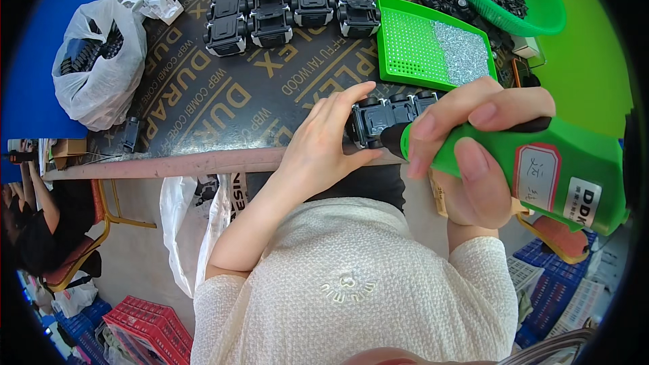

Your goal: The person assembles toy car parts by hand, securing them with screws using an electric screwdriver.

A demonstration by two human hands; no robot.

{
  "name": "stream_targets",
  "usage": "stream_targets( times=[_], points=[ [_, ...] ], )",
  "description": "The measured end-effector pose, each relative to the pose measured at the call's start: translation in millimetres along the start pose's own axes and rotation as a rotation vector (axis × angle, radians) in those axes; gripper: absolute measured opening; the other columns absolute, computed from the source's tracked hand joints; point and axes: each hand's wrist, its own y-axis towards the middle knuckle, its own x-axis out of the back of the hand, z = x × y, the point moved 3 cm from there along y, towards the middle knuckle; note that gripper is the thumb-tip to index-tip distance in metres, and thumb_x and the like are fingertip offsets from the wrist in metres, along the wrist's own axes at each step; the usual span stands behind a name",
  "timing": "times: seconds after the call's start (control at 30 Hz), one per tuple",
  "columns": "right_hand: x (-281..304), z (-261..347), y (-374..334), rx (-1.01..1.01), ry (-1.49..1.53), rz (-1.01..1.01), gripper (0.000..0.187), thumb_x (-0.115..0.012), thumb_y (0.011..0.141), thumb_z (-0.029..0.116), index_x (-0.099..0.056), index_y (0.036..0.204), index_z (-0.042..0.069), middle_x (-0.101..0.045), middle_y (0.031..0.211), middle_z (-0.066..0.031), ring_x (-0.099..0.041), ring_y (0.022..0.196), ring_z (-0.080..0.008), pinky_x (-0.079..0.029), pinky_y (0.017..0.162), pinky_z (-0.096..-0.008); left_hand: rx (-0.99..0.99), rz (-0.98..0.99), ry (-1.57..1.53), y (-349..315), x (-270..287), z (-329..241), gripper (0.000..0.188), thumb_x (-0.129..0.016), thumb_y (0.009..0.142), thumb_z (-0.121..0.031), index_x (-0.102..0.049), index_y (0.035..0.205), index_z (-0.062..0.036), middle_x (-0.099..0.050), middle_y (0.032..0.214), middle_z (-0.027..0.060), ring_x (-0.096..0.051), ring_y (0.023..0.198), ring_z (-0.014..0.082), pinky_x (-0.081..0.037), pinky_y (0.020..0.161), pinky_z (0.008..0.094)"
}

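My right hand (483,182) is wrapped round a green electric screwdriver (571,142), its black nose tilted down to the left. That tip is at the near end of a small black toy car (375,120), which lies wheels up at the table's front edge. Against the car's left side, my left hand (318,138) grips it between thumb and fingers. Part of the car's right side is hidden behind my right hand and the tool. Whether the bit touches a screw cannot be made out.
Several black toy cars (311,7) stand in rows at the back. A green tray (382,61) holds small silvery screws (460,51). At the far right is a green basket (554,20) of black parts; at left, a white plastic bag (101,98) and a small dark part (132,134).
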Motion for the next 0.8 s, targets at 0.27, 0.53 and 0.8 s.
stream_targets(
  times=[0.27, 0.53, 0.8],
  points=[
    [38.4, 37.9, -5.8, 0.221, -0.05, -0.198, 0.029, -0.038, 0.087, 0.011, -0.046, 0.112, 0.0, -0.053, 0.091, -0.0228, -0.051, 0.05, -0.0213, -0.043, 0.051, -0.0366, 0.019, 0.025, 0.054, -2.4, 1.2, -3.5, 0.088, -0.085, 0.059, -0.016, -0.04, 0.134, -0.0072, -0.056, 0.118, 0.0147, -0.056, 0.106, 0.0283, -0.046, 0.091, 0.0375],
    [50.7, 21.2, -11.9, 0.146, 0.093, -0.233, 0.027, -0.04, 0.086, 0.011, -0.046, 0.111, 0.001, -0.053, 0.089, -0.0208, -0.049, 0.047, -0.0201, -0.042, 0.049, -0.0355, -0.233, -0.147, 0.403, -2.3, 6.4, -25.5, 0.041, -0.079, 0.067, -0.018, -0.065, 0.103, -0.0072, -0.059, 0.104, 0.0081, -0.054, 0.096, 0.0274, -0.044, 0.083, 0.0391],
    [79.2, 35.3, -25.8, 0.272, -0.025, -0.255, 0.03, -0.037, 0.087, 0.008, -0.037, 0.115, -0.002, -0.052, 0.093, -0.0265, -0.054, 0.048, -0.0254, -0.047, 0.047, -0.0374, -0.378, 0.095, 0.595, 11.0, -25.9, -33.6, 0.044, -0.072, 0.071, -0.032, -0.065, 0.108, -0.0102, -0.058, 0.12, 0.0018, -0.05, 0.112, 0.0215, -0.036, 0.097, 0.0436]
  ],
)
